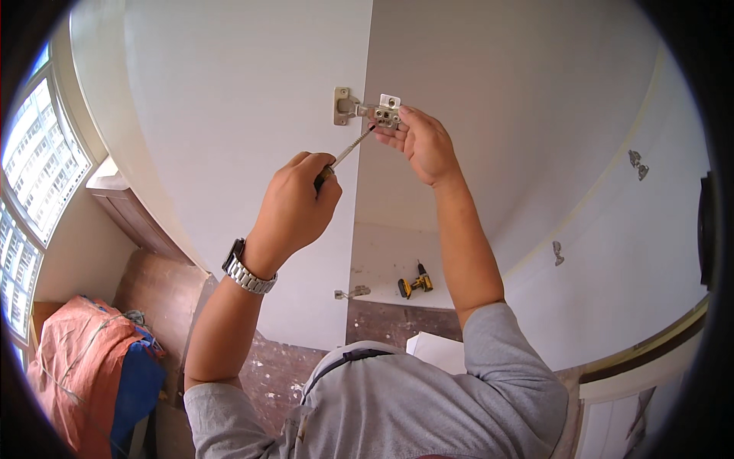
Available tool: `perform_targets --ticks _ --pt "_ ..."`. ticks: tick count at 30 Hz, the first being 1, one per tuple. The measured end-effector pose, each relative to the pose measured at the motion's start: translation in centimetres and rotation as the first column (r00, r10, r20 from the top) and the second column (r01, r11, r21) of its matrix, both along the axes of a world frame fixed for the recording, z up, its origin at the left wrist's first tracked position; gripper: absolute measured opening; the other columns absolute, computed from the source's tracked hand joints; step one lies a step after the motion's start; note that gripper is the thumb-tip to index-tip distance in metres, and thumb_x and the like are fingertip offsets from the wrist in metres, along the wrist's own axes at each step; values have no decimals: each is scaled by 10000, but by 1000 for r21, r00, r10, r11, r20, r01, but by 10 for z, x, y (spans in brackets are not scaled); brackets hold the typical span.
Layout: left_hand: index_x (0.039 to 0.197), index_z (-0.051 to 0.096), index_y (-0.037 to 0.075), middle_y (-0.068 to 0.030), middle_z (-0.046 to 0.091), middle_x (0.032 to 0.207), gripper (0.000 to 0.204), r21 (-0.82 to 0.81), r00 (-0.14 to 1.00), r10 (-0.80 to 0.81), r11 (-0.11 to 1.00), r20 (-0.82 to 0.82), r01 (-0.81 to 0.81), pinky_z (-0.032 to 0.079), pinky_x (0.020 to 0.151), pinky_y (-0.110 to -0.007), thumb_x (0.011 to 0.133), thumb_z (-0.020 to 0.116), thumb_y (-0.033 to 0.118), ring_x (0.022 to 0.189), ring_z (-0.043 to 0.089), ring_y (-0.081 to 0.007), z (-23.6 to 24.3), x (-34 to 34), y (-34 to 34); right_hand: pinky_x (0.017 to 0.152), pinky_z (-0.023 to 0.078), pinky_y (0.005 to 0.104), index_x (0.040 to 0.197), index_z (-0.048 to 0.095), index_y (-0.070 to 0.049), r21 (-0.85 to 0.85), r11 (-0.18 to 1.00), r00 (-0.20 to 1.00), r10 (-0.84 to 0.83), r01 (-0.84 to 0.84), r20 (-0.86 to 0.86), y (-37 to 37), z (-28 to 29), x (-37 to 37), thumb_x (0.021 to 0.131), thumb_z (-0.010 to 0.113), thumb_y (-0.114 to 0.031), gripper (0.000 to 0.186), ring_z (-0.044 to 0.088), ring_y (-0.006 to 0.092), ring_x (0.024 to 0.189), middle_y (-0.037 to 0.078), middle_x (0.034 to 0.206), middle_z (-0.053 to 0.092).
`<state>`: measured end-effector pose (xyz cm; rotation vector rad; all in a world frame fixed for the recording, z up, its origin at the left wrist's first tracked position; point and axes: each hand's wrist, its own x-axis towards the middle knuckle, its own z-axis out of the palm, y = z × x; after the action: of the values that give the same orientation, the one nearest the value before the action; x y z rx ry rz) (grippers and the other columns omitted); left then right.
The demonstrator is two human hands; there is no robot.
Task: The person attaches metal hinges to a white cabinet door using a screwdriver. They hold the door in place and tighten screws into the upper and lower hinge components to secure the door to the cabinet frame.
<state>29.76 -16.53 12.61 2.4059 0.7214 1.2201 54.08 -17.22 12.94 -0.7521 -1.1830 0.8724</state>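
A metal cabinet hinge sticks out past the edge of a white door panel, its cup plate fixed to the panel. My right hand pinches the hinge's arm end between thumb and fingers. From the left, my left hand grips the handle of a screwdriver, whose shaft slants up to the right. Its dark tip is at the lower left of the hinge's mounting plate; whether it touches a screw is too small to tell. A metal-band watch is on my left wrist.
Another hinge sits lower on the door's edge, and two more hinge parts are on the right panel. A yellow and black cordless drill lies on the white cabinet base. Orange and blue sheeting covers something at lower left, below the window.
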Motion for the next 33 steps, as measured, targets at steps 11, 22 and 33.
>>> perform_targets --ticks 11,22,33 --pt "961 592 -30 -131 578 918 165 734 898 327 679 -295 -6 533 674 -389 808 608 30 735 614 -281 31 14 -21 928 531 374 1180 562 97 21 988 988 -155 155 0 2 -2 -14 1015 468 -268 412 646 241 1006 153 1090 635" --pt "733 541 -2 -153 632 706 97 453 868 297 886 -398 -95 540 541 -397 812 585 32 596 660 -301 37 14 -18 894 534 378 1141 582 97 54 974 975 -221 221 -5 3 -3 -21 1011 391 -188 366 667 245 986 183 1070 669" --pt "904 623 -70 -50 601 715 172 -719 987 -23 683 159 132 305 367 -209 878 622 100 470 475 -57 49 7 -7 889 546 375 1140 575 109 71 962 965 -264 263 2 3 -4 -27 1008 396 -196 378 676 246 969 191 1059 677"
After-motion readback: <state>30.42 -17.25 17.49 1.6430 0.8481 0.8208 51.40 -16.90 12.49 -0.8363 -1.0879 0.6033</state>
